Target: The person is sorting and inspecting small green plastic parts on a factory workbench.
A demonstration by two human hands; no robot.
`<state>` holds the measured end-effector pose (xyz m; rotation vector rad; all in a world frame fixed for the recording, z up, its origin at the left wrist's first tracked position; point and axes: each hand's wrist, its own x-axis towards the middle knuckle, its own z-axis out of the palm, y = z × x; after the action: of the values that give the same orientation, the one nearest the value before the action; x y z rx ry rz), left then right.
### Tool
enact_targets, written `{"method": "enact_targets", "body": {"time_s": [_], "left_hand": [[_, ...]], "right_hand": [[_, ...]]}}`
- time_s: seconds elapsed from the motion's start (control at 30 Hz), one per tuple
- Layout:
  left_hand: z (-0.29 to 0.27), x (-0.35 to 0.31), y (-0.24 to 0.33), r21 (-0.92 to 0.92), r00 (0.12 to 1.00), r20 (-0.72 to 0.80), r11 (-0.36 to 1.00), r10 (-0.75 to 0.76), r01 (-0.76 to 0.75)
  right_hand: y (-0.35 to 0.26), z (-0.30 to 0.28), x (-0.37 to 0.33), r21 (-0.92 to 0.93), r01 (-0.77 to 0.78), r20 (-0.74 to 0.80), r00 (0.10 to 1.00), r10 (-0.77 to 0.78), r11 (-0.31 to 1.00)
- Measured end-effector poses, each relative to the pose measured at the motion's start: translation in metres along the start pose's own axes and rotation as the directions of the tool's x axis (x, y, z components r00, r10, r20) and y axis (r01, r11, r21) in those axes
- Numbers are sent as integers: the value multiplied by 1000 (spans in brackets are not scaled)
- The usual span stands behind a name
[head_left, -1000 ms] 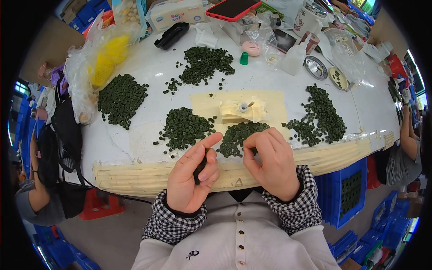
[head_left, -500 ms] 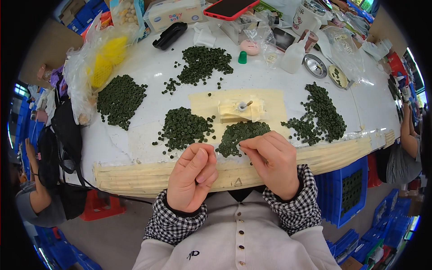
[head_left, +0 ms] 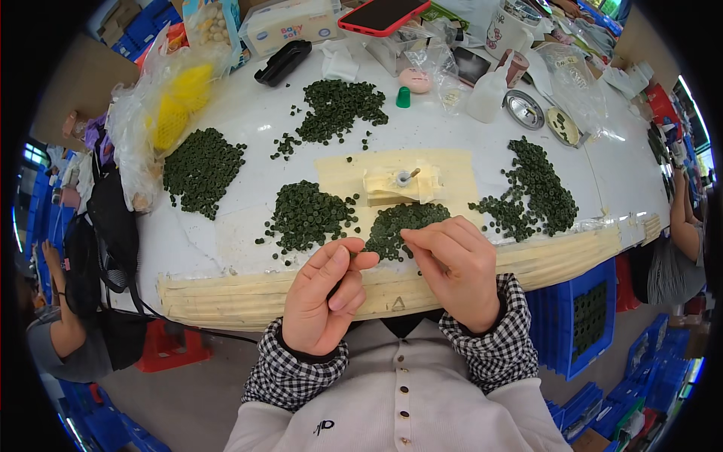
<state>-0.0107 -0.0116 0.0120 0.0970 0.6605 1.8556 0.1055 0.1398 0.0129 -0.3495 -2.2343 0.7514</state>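
My left hand (head_left: pixel 325 297) is over the table's front edge, palm turned inward, thumb and fingertips drawn together and the other fingers curled. Whatever it holds is too small to make out. To its right, my right hand (head_left: pixel 458 270) pinches thumb and forefinger together at the near side of a pile of small dark green ring-shaped pieces (head_left: pixel 410 218); anything between those fingertips is hidden. Just behind this pile stands a block wrapped in cream tape (head_left: pixel 384 188), with a short upright pin (head_left: pixel 407 178) on top. Another pile of green pieces (head_left: pixel 305 215) lies beyond my left hand.
More green piles lie at the far left (head_left: pixel 202 169), back middle (head_left: pixel 343 109) and right (head_left: pixel 538 188). A green cap (head_left: pixel 403 96), a white bottle (head_left: pixel 488 98), round tins and a red-edged phone (head_left: pixel 384 15) occupy the back. A blue crate (head_left: pixel 576 324) stands below right.
My left hand's fingers have shifted, with a finger now stretched further toward the near pile. My right hand has barely moved and keeps its pinch.
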Motion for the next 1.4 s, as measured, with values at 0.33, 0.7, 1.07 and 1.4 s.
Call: {"method": "enact_targets", "body": {"time_s": [0.33, 0.7, 1.07, 1.4], "left_hand": [[-5, -1, -5, -68, 998, 56, 998, 21, -17], [1, 0, -6, 16, 1000, -10, 1000, -3, 3], [6, 0, -6, 20, 1000, -13, 1000, -2, 3], [3, -2, -11, 130, 1000, 0, 991, 13, -13]], "right_hand": [[-6, -6, -3, 292, -269, 76, 963, 258, 918], [3, -12, -5, 413, -254, 164, 965, 203, 875], [5, -13, -3, 432, -229, 169, 971, 171, 872], [-7, -17, -7, 612, -332, 291, 938, 186, 718]]}}
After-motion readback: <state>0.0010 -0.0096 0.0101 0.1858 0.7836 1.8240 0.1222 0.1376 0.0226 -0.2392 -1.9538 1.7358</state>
